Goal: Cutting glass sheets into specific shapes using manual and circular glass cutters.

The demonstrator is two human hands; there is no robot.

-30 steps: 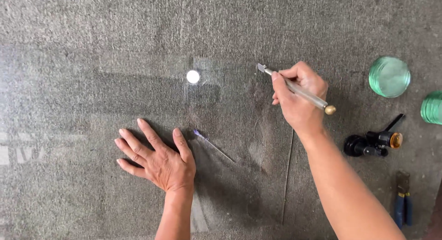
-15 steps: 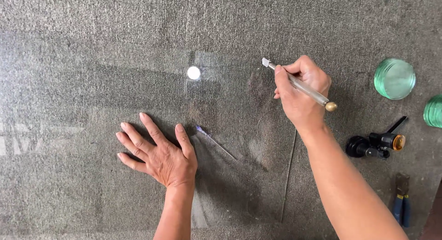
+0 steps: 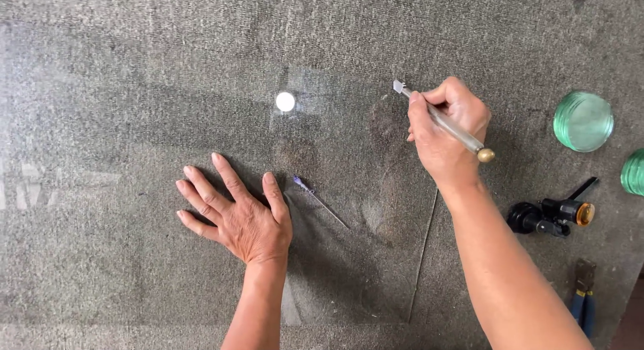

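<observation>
While left hand [image 3: 235, 212] lies flat, right hand [image 3: 446, 132] grips cutter [image 3: 443, 122].

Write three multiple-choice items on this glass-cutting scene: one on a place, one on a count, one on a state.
1. Where is the black suction-cup tool?
A. right of the right forearm
B. under the left hand
C. at the top left corner

2. How many green glass discs show at the right edge?
A. none
B. two
C. five

3. How is the left hand?
A. shut in a fist
B. gripping pliers
C. flat, fingers spread

Key:
1 A: the tool lies on the grey carpet, right of the forearm and above the blue-handled pliers.
2 B: one full disc and one cut off by the frame.
3 C: the palm presses down on the clear glass sheet, while the right hand holds the metal glass cutter.
</observation>
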